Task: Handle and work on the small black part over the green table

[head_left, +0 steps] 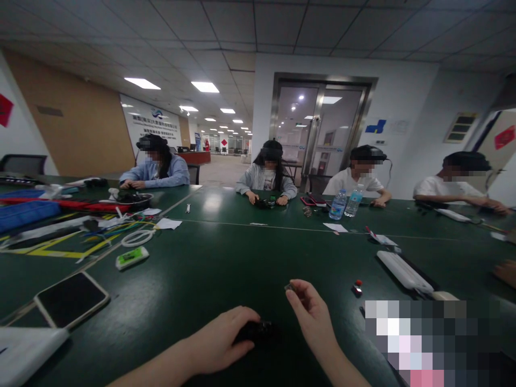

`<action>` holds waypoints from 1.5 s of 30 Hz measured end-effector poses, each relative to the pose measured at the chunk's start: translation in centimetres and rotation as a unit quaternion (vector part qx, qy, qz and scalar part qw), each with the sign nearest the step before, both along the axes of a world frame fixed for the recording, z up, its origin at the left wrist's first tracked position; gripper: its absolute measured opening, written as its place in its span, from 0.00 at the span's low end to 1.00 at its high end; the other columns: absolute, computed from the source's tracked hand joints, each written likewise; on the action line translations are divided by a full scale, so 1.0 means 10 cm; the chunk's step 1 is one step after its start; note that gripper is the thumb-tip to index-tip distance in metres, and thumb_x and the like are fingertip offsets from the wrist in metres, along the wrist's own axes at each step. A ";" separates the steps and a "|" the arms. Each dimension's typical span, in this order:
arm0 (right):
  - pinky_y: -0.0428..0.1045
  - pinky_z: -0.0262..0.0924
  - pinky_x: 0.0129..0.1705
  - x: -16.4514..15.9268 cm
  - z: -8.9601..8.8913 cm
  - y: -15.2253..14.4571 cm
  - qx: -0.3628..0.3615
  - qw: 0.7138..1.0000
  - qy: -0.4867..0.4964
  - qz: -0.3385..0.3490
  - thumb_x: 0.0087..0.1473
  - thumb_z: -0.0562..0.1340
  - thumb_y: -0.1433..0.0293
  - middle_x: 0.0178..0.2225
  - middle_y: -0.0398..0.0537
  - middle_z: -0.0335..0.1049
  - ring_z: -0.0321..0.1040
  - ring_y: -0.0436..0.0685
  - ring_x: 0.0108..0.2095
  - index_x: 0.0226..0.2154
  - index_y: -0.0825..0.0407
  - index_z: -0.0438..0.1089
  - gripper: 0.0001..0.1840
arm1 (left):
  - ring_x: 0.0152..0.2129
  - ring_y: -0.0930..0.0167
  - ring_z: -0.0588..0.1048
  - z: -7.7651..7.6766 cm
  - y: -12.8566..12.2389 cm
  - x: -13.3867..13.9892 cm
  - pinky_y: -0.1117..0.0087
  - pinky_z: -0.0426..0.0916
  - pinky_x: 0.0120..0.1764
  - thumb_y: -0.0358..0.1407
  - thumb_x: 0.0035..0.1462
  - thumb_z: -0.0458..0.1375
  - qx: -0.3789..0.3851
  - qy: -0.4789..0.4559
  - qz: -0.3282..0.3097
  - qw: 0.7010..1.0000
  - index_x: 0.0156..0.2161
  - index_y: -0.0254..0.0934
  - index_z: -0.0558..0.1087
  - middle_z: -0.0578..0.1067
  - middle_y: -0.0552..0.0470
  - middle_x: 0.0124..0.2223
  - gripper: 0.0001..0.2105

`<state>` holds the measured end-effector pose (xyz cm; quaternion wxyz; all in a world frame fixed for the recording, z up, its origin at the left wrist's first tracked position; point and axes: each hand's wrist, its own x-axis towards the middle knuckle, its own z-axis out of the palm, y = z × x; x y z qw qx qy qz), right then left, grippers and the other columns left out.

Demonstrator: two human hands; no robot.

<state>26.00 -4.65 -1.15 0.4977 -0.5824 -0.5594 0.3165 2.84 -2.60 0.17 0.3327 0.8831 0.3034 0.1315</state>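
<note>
- The left hand is clamped on one end of a black gadget, with fingers on top and thumb below.
- The black gadget is low in the middle, and it is too dark to tell what it is. Call it the center of the clock, with 12 straight ahead.
- The right hand is up near 1 o'clock. Its thumb and finger are pressed together on a small piece, apart from the black gadget.
- Both hands are over the dark green table.
- A little red-topped block sits between 2 and 3 o'clock.
- A long white box lies past it, near 2.
- Two water bottles, one just beside the other, are at 1 o'clock.
- A phone lies between 9 and 10.
- A green and white packet is at 10, with a curled white cord behind it.
- Four people sit across the table, at 11, 12, 1 and 2 o'clock.
</note>
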 end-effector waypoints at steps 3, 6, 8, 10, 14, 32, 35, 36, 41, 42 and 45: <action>0.52 0.61 0.38 -0.05 0.06 -0.04 -0.018 0.999 -0.039 0.029 0.53 0.57 0.60 0.36 0.47 0.69 0.66 0.57 0.36 0.40 0.50 0.67 0.14 | 0.44 0.68 0.68 -0.02 0.00 0.00 0.64 0.63 0.48 0.33 0.53 0.55 -0.002 0.006 0.010 1.000 0.51 0.42 0.63 0.69 0.50 0.50 0.19; 0.51 0.59 0.39 -0.12 0.10 -0.08 -0.032 0.990 -0.100 0.090 0.51 0.59 0.63 0.34 0.45 0.70 0.65 0.55 0.35 0.35 0.50 0.70 0.10 | 0.44 0.68 0.68 -0.02 0.00 0.00 0.64 0.63 0.47 0.34 0.53 0.55 -0.003 0.008 0.013 1.000 0.51 0.42 0.63 0.69 0.50 0.50 0.19; 0.49 0.58 0.39 -0.16 0.11 -0.10 -0.047 0.981 -0.136 0.131 0.49 0.61 0.66 0.34 0.44 0.69 0.64 0.55 0.36 0.34 0.49 0.71 0.07 | 0.44 0.68 0.68 -0.01 0.00 0.00 0.64 0.63 0.48 0.34 0.53 0.55 -0.001 0.008 0.011 1.000 0.50 0.42 0.64 0.69 0.50 0.50 0.18; 0.48 0.58 0.39 -0.20 0.12 -0.12 -0.066 0.970 -0.166 0.168 0.47 0.63 0.69 0.34 0.43 0.68 0.64 0.54 0.36 0.33 0.48 0.72 0.07 | 0.45 0.68 0.68 0.00 0.00 0.01 0.65 0.63 0.48 0.33 0.53 0.55 0.005 0.004 0.003 1.000 0.49 0.41 0.64 0.69 0.50 0.49 0.17; 0.47 0.56 0.39 -0.23 0.14 -0.14 -0.073 0.948 -0.216 0.220 0.46 0.64 0.70 0.34 0.42 0.68 0.63 0.54 0.37 0.33 0.47 0.73 0.08 | 0.44 0.69 0.68 -0.01 0.00 0.03 0.66 0.62 0.48 0.31 0.53 0.54 0.020 -0.020 -0.019 0.999 0.48 0.42 0.64 0.70 0.51 0.48 0.15; 0.48 0.55 0.40 -0.21 0.16 -0.15 -0.055 0.938 -0.252 0.231 0.45 0.66 0.71 0.34 0.42 0.68 0.63 0.54 0.38 0.33 0.47 0.73 0.08 | 0.47 0.70 0.66 -0.01 0.02 0.03 0.67 0.62 0.50 0.30 0.55 0.53 0.059 -0.020 -0.054 0.997 0.47 0.43 0.66 0.68 0.51 0.50 0.14; 0.47 0.55 0.37 -0.23 0.13 -0.12 -0.070 0.940 -0.248 0.222 0.42 0.68 0.70 0.32 0.42 0.67 0.63 0.53 0.37 0.31 0.48 0.74 0.08 | 0.48 0.69 0.66 -0.01 0.02 0.02 0.67 0.63 0.50 0.29 0.55 0.52 0.081 -0.006 -0.067 0.994 0.48 0.47 0.68 0.66 0.51 0.51 0.16; 0.46 0.55 0.36 -0.23 0.12 -0.12 -0.079 0.942 -0.244 0.218 0.42 0.68 0.69 0.32 0.41 0.66 0.63 0.53 0.36 0.30 0.48 0.74 0.08 | 0.48 0.69 0.66 0.00 0.01 0.03 0.67 0.63 0.50 0.29 0.55 0.52 0.088 -0.001 -0.069 0.994 0.49 0.48 0.68 0.66 0.51 0.52 0.17; 0.46 0.55 0.34 -0.21 0.11 -0.12 -0.117 0.946 -0.213 0.214 0.40 0.68 0.69 0.34 0.41 0.64 0.63 0.52 0.35 0.33 0.46 0.74 0.11 | 0.48 0.68 0.65 0.03 0.01 0.03 0.66 0.63 0.50 0.29 0.56 0.51 0.110 0.028 -0.083 0.990 0.50 0.50 0.68 0.65 0.50 0.52 0.18; 0.46 0.55 0.35 -0.19 0.11 -0.13 -0.117 0.947 -0.210 0.215 0.41 0.67 0.69 0.34 0.41 0.64 0.63 0.52 0.35 0.34 0.45 0.73 0.12 | 0.48 0.68 0.65 0.03 0.03 0.01 0.66 0.63 0.50 0.29 0.57 0.51 0.115 0.032 -0.082 0.989 0.51 0.51 0.68 0.65 0.50 0.52 0.19; 0.45 0.55 0.34 -0.15 0.12 -0.11 -0.119 0.950 -0.207 0.204 0.43 0.66 0.69 0.33 0.42 0.64 0.63 0.51 0.33 0.37 0.45 0.73 0.13 | 0.48 0.68 0.65 -0.03 0.12 -0.06 0.64 0.62 0.50 0.29 0.57 0.49 0.131 0.035 -0.057 0.989 0.53 0.52 0.65 0.64 0.51 0.53 0.20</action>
